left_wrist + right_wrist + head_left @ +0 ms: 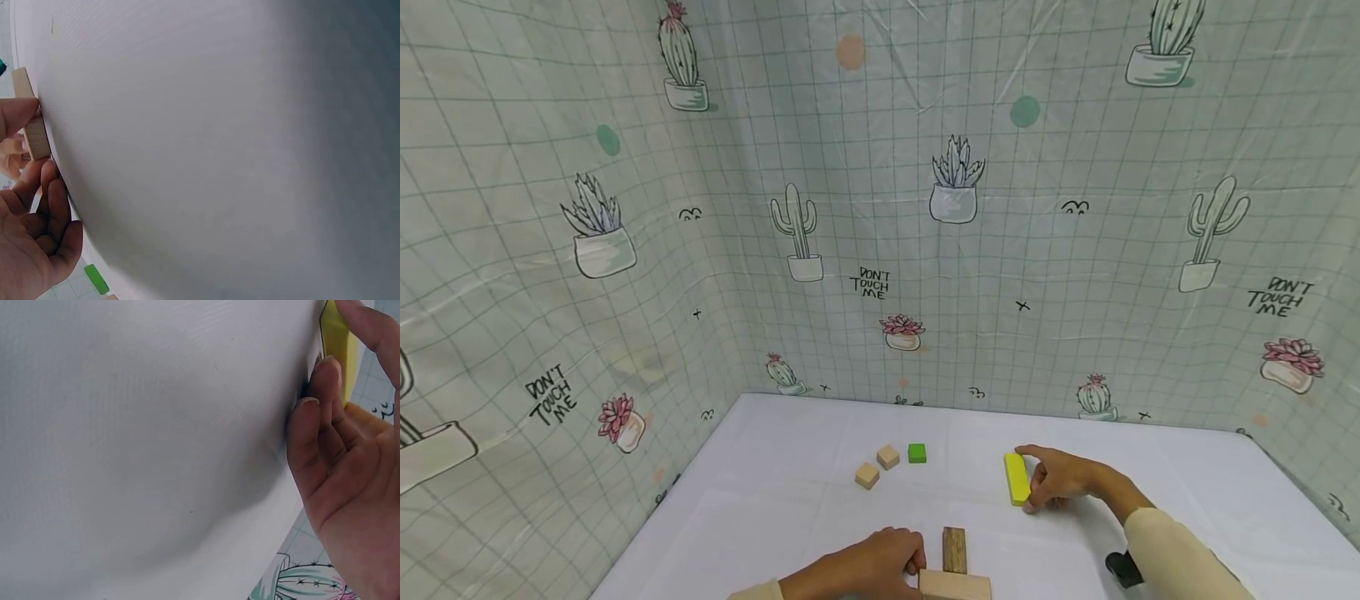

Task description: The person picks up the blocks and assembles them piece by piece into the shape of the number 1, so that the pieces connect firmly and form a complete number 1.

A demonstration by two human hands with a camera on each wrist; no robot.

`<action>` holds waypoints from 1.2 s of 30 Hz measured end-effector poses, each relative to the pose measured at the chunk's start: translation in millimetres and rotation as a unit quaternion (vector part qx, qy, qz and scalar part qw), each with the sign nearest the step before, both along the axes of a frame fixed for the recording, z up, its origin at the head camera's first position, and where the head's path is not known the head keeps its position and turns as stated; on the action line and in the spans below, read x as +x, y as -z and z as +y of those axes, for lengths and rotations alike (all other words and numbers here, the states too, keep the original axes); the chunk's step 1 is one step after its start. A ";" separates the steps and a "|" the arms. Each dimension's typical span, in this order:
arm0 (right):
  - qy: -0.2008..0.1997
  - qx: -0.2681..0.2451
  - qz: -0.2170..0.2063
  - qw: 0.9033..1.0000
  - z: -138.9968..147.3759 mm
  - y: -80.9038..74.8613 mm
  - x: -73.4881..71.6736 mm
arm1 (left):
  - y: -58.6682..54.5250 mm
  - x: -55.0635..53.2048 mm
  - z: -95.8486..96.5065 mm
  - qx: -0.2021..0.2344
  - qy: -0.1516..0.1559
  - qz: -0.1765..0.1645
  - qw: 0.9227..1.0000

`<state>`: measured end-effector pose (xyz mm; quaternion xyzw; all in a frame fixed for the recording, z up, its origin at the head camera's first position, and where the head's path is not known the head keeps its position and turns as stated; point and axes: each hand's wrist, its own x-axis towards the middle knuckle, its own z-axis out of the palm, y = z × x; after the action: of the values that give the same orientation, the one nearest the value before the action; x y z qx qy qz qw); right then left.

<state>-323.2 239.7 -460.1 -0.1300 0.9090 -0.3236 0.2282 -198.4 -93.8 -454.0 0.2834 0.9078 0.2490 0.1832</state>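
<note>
My right hand [1062, 479] pinches one yellow block [1017, 480] end to end; my left hand [883, 565] grips one pale block [955, 585], one brown block [954, 550] just past it. Beyond my left: two cubes [887, 457], one green block [917, 453]. Both palms face downward.

Diffuse light, dimmer wrist views

I see a small green block [917, 453] lying on the white tabletop [820, 437]. Just left of it sits a pale wooden cube [887, 457]; farther left and nearer the front, a second wooden cube [867, 476]. Behind the green block hangs a gridded curtain [917, 258] printed with potted cacti [794, 221].
</note>
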 end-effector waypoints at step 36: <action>-0.015 -0.031 0.001 0.999 2.4 1.4 0.2 | 0.8 0.4 0.4 -0.006 -0.005 0.004 1.000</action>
<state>-323.1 242.1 -461.5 -0.1511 0.8967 -0.3481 0.2280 -198.1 -93.4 -454.8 0.2784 0.9114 0.2436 0.1802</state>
